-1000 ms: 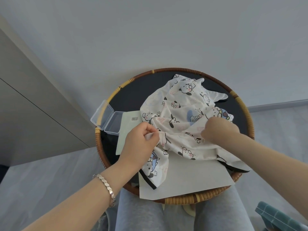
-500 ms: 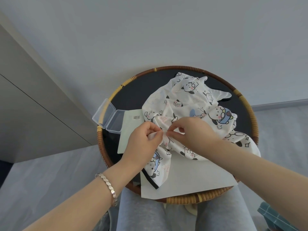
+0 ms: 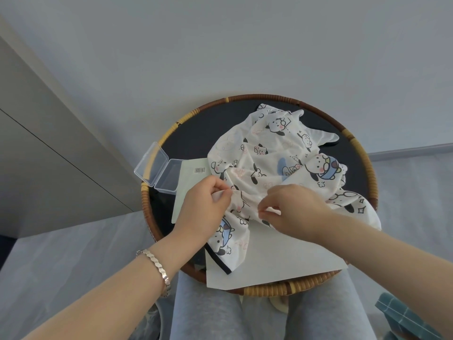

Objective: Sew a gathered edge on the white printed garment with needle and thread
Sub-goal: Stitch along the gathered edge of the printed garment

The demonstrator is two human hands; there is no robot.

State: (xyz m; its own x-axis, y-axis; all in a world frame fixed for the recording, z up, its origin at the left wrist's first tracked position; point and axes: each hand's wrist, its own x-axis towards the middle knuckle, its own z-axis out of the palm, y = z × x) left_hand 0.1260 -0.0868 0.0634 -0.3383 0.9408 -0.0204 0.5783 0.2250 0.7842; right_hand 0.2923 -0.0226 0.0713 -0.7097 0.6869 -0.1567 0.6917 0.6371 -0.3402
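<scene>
The white garment [image 3: 274, 163] with cartoon dog prints lies crumpled on a round black table with a rattan rim [image 3: 269, 98]. My left hand [image 3: 203, 209] pinches a bunched fold of the garment's near edge between thumb and fingers. My right hand [image 3: 291, 212] is a short way to the right, its thumb and forefinger pinched together over the same edge. Needle and thread are too fine to make out. A black trim of the garment hangs near the table's front.
An open clear plastic box [image 3: 157, 168] sits at the table's left edge. A pale green sheet [image 3: 188, 182] and a white sheet [image 3: 274, 263] lie under the garment. My grey-trousered knees are below the table. A teal checked object [image 3: 407, 317] is at the bottom right.
My right hand came from the garment's right side to the left hand, then drew back a little to the right, fingers pinched. The garment's right part spread out. My left hand stayed put.
</scene>
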